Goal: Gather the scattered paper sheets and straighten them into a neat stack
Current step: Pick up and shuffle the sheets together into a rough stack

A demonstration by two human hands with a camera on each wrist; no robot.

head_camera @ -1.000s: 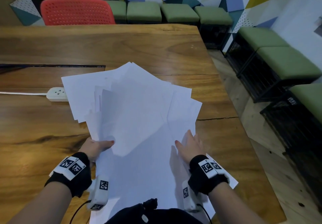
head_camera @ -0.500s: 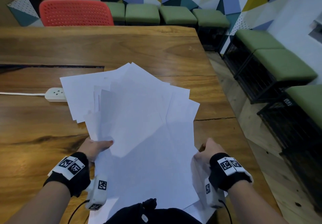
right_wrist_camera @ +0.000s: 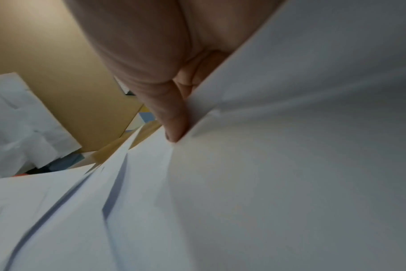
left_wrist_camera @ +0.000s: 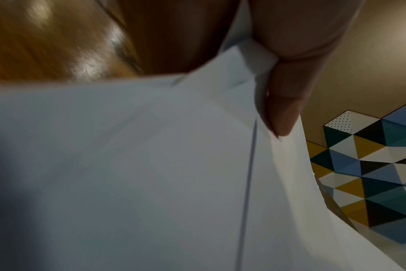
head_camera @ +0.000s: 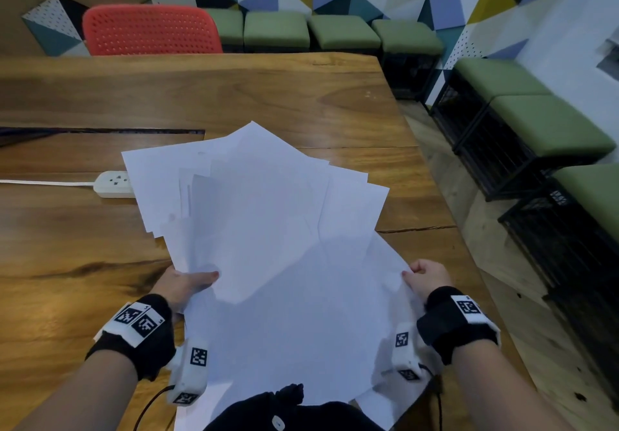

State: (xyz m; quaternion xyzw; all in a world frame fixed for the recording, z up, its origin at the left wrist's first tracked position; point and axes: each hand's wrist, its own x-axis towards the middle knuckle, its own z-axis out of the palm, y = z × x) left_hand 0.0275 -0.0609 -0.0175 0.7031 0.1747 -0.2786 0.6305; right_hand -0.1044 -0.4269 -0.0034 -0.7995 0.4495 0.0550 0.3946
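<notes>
A loose fan of several white paper sheets lies askew on the wooden table, its near end lifted toward me. My left hand grips the left edge, thumb on top of the sheets. My right hand pinches the right edge with curled fingers. In the left wrist view the thumb presses on the paper. In the right wrist view the thumb pinches the sheets against fingers hidden underneath.
A white power strip with its cord lies left of the sheets, partly under them. A dark slot runs across the table. A red chair and green stools stand beyond; the table's right edge is near.
My right hand has left the top of the sheets, moved out to their right edge and pinched it, lifting that side. The left hand has kept its grip.
</notes>
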